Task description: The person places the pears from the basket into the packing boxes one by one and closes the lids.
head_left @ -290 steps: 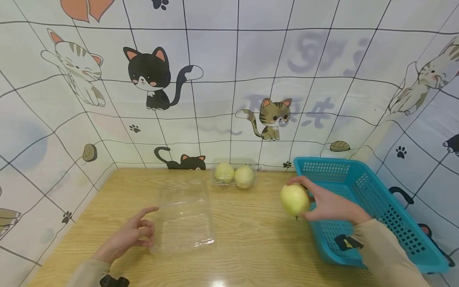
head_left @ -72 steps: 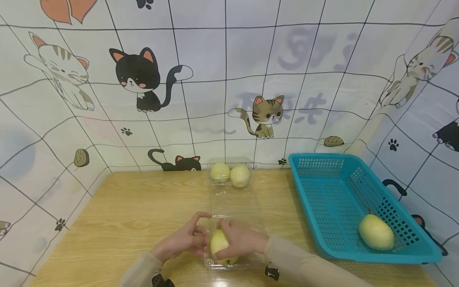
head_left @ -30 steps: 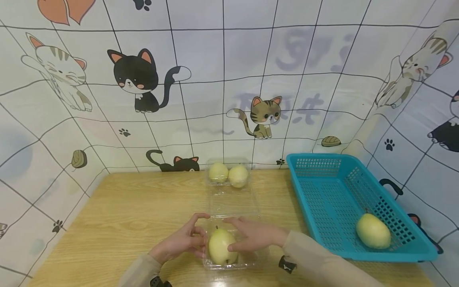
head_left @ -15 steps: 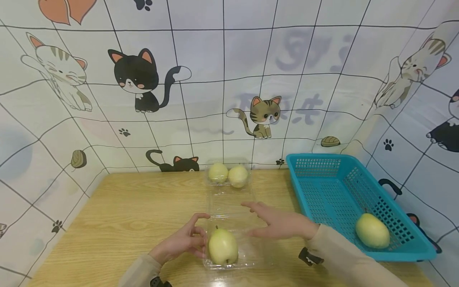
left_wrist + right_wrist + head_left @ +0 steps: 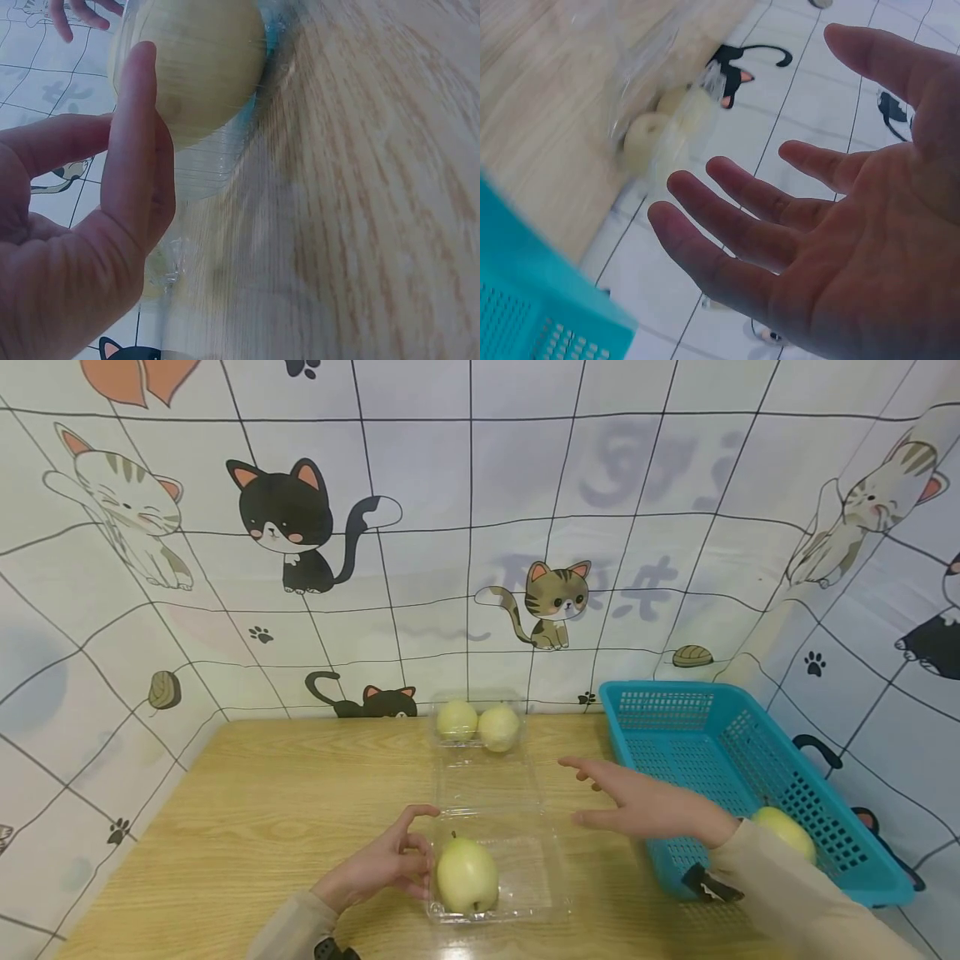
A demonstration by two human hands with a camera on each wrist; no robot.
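A clear plastic clamshell container (image 5: 525,877) lies open on the table, its lid (image 5: 487,781) folded out toward the back. One yellow-green pear (image 5: 467,874) sits in the left side of its near half. My left hand (image 5: 386,860) rests against the container's left wall; in the left wrist view, a finger (image 5: 129,150) stands along the clear wall beside the pear. My right hand (image 5: 645,802) is in the air between the container and the blue basket (image 5: 630,768), fingers spread, holding nothing. Another pear (image 5: 787,831) in the basket is partly covered by the right forearm.
At the back, against the cat-print cloth wall (image 5: 450,527), stands another clear container (image 5: 480,697) with two pears (image 5: 498,728) in it. The basket fills the right side of the wooden table (image 5: 300,785).
The pear that my right hand held now sits in the open container. My right hand has let go and moved right toward the basket. My left hand has stayed at the container's left side lately.
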